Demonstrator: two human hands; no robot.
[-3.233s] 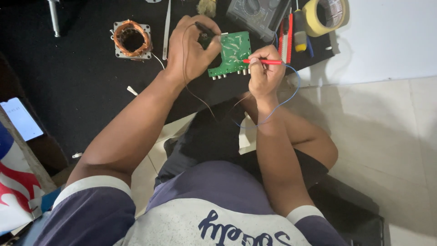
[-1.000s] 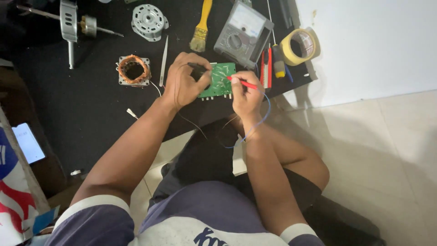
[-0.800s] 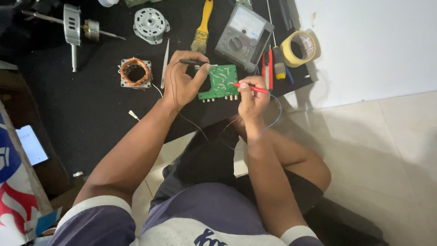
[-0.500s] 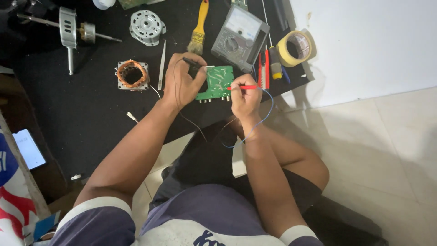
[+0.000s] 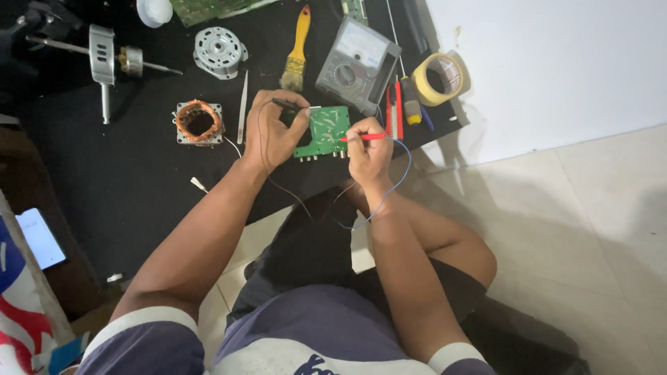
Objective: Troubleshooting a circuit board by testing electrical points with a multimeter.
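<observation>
Left hand (image 5: 272, 132), fingers curled, grips a black probe (image 5: 290, 105); right hand (image 5: 368, 149) pinches a red probe (image 5: 363, 137). Both tips meet the green circuit board (image 5: 323, 130).

Both arms extended forward from the seated body, hands close together.

Left hand (image 5: 272, 135): fingers curled in a pinch grip, forearm running diagonally up from the lower left. Right hand (image 5: 368, 151): fingers closed in a pen-like grip, wrist flexed, elbow bent sharply outward to the right; sleeves end above the elbows.
</observation>
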